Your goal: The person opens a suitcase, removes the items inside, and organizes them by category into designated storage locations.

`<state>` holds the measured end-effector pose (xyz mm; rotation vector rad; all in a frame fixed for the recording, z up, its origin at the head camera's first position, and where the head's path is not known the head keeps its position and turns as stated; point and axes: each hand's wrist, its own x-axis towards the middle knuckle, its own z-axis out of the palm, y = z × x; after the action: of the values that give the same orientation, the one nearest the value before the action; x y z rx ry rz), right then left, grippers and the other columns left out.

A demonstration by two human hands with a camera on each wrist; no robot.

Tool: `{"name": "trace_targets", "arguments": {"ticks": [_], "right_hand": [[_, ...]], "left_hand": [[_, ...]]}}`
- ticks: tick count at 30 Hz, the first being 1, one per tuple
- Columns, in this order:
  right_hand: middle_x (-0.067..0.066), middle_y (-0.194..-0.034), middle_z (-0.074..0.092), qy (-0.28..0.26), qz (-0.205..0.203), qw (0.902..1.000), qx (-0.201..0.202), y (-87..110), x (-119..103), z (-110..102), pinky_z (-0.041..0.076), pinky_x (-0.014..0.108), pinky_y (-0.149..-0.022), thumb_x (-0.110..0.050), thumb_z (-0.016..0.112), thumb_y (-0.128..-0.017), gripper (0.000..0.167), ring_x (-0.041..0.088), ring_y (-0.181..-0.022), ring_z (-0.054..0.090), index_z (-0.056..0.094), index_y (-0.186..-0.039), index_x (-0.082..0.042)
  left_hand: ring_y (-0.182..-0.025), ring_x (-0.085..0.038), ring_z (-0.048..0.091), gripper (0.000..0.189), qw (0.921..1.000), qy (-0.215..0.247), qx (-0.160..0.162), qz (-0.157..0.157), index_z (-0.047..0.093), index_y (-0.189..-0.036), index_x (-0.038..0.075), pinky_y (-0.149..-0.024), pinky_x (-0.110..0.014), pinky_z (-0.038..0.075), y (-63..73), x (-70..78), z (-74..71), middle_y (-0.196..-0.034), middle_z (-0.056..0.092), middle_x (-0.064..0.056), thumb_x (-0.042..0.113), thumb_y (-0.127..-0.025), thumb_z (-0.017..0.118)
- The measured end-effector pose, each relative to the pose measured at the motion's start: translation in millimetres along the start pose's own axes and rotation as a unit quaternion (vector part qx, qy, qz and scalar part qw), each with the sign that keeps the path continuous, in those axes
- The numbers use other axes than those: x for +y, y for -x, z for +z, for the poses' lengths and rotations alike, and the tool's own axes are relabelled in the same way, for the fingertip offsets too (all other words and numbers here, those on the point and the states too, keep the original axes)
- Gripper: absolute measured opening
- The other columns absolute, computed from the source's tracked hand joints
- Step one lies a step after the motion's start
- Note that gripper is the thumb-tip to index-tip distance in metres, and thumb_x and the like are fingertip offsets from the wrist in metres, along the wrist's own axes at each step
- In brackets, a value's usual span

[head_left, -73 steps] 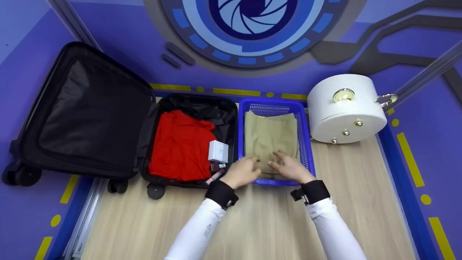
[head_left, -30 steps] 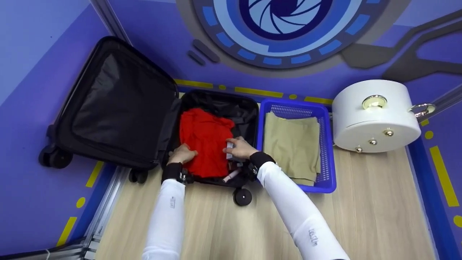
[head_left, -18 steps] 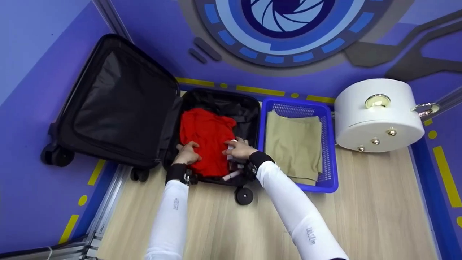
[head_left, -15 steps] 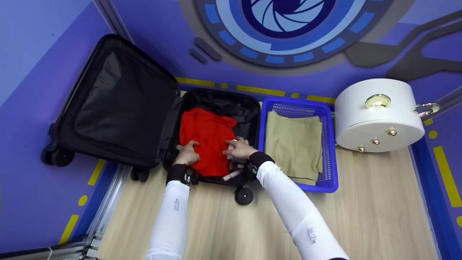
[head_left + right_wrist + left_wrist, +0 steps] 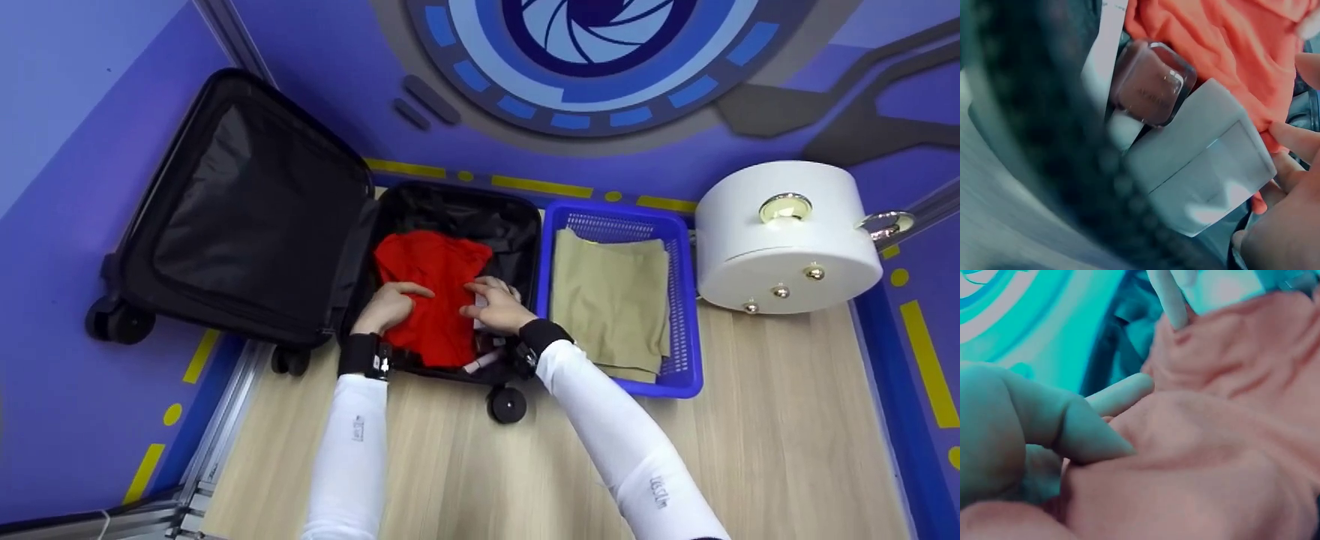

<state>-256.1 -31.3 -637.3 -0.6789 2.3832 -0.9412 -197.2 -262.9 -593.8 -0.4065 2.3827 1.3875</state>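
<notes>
In the head view, a red garment (image 5: 435,255) lies in the bottom half of an open black suitcase (image 5: 480,196). My left hand (image 5: 385,307) is at its left edge; the left wrist view shows the curled fingers pinching a fold of the garment (image 5: 1202,455). At the right edge is my right hand (image 5: 499,306), fingers spread and fairly straight. In the right wrist view its fingertips touch the garment beside a white box (image 5: 1202,163). Next to the box lie a clear-edged brown compact-like case (image 5: 1154,84) and a slim white tube (image 5: 1107,45).
The raised suitcase lid (image 5: 255,217) leans at the left. A blue basket (image 5: 679,315) holding folded khaki cloth (image 5: 611,300) stands right of the suitcase. Farther right is a white drum-shaped case (image 5: 784,232) with gold fittings. A blue patterned wall (image 5: 525,169) closes the back.
My hands have moved left from the khaki cloth in the basket to the red garment in the suitcase. Since half a second ago, the garment's left edge has been drawn inward.
</notes>
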Motion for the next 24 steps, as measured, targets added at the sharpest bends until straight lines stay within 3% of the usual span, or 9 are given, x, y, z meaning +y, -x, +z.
{"name": "trace_targets", "arguments": {"ticks": [3, 6, 8, 12, 13, 15, 19, 22, 24], "right_hand": [[0.016, -0.157, 0.042, -0.046, -0.017, 0.9987, 0.015, 1.1, -2, 0, 0.02, 0.052, -0.123, -0.032, 0.067, -0.097, 0.063, 0.034, -0.148, 0.036, 0.052, -0.151, -0.003], [0.017, -0.16, 0.036, -0.118, -0.02, 0.9923, 0.032, 2.1, -3, -1, 0.028, 0.047, -0.122, -0.024, 0.073, -0.093, 0.069, 0.035, -0.146, 0.038, 0.047, -0.154, -0.001], [0.018, -0.162, 0.031, -0.173, -0.02, 0.9834, 0.049, 2.2, -4, -2, 0.033, 0.045, -0.12, -0.019, 0.076, -0.091, 0.075, 0.037, -0.146, 0.039, 0.043, -0.156, 0.0], [0.018, -0.164, 0.025, -0.271, -0.001, 0.9579, 0.095, 3.0, -4, -6, 0.033, 0.044, -0.12, -0.016, 0.074, -0.091, 0.078, 0.036, -0.149, 0.034, 0.037, -0.158, -0.001], [0.016, -0.166, 0.023, -0.306, 0.01, 0.9468, 0.1, 4.0, -5, -8, 0.034, 0.045, -0.119, -0.017, 0.072, -0.092, 0.078, 0.035, -0.15, 0.032, 0.036, -0.16, -0.002], [0.011, -0.169, 0.018, -0.391, 0.034, 0.9145, 0.099, 7.2, -6, -11, 0.039, 0.047, -0.113, -0.021, 0.068, -0.096, 0.077, 0.034, -0.149, 0.033, 0.032, -0.163, -0.007], [0.012, -0.168, 0.021, -0.555, 0.065, 0.8256, 0.08, 17.5, -8, -18, 0.051, 0.048, -0.093, -0.021, 0.063, -0.099, 0.08, 0.03, -0.129, 0.054, 0.021, -0.167, -0.017], [0.016, -0.164, 0.028, -0.627, 0.051, 0.7719, 0.092, 27.8, -9, -24, 0.055, 0.037, -0.084, -0.009, 0.061, -0.099, 0.082, 0.022, -0.106, 0.065, 0.016, -0.167, -0.015], [0.017, -0.163, 0.028, -0.657, 0.028, 0.7447, 0.112, 35.1, -8, -28, 0.055, 0.03, -0.083, 0.002, 0.058, -0.097, 0.083, 0.016, -0.099, 0.065, 0.014, -0.167, -0.01]], "left_hand": [[-0.056, -0.01, 0.035, 0.056, 0.9984, 0.047, 0.012, 0.031, 0.074, -0.128, 0.01, -0.053, -0.021, 0.03, 5.3, 7.8, -0.8, -0.091, 0.058, -0.005, -0.007, -0.086, 0.042], [-0.057, -0.009, 0.037, 0.054, 0.9918, 0.105, 0.028, 0.068, 0.072, -0.131, 0.007, -0.054, -0.021, 0.031, 10.3, 17.3, -1.7, -0.088, 0.056, -0.002, -0.006, -0.087, 0.044], [-0.053, -0.009, 0.032, 0.055, 0.9849, 0.143, 0.038, 0.09, 0.072, -0.131, 0.008, -0.052, -0.021, 0.029, 14.4, 25.2, -2.9, -0.091, 0.059, -0.002, -0.006, -0.086, 0.045], [-0.053, -0.008, 0.032, 0.055, 0.9699, 0.192, 0.055, 0.14, 0.072, -0.133, 0.01, -0.053, -0.021, 0.029, 22.5, 43.3, -5.7, -0.118, 0.064, -0.005, -0.007, -0.087, 0.048], [-0.053, -0.008, 0.032, 0.055, 0.9665, 0.199, 0.058, 0.152, 0.072, -0.133, 0.011, -0.053, -0.021, 0.029, 24.9, 48.5, -5.9, -0.121, 0.064, -0.007, -0.007, -0.087, 0.048], [-0.054, -0.01, 0.034, 0.055, 0.9602, 0.209, 0.061, 0.175, 0.071, -0.134, 0.011, -0.055, -0.021, 0.03, 28.7, 58.4, -5.3, -0.125, 0.065, -0.009, -0.008, -0.088, 0.048], [-0.07, -0.013, 0.043, 0.055, 0.949, 0.221, 0.057, 0.217, 0.071, -0.134, 0.01, -0.063, -0.022, 0.034, 35.0, 77.9, 1.7, -0.131, 0.066, -0.008, -0.009, -0.087, 0.049], [-0.074, -0.015, 0.045, 0.055, 0.9425, 0.224, 0.049, 0.243, 0.071, -0.133, 0.008, -0.066, -0.022, 0.035, 37.1, 91.3, 12.7, -0.127, 0.067, -0.008, -0.01, -0.086, 0.049], [-0.074, -0.014, 0.047, 0.055, 0.9377, 0.227, 0.042, 0.26, 0.071, -0.133, 0.008, -0.066, -0.021, 0.037, 38.0, 99.3, 20.6, -0.124, 0.068, -0.009, -0.011, -0.086, 0.049]]}}
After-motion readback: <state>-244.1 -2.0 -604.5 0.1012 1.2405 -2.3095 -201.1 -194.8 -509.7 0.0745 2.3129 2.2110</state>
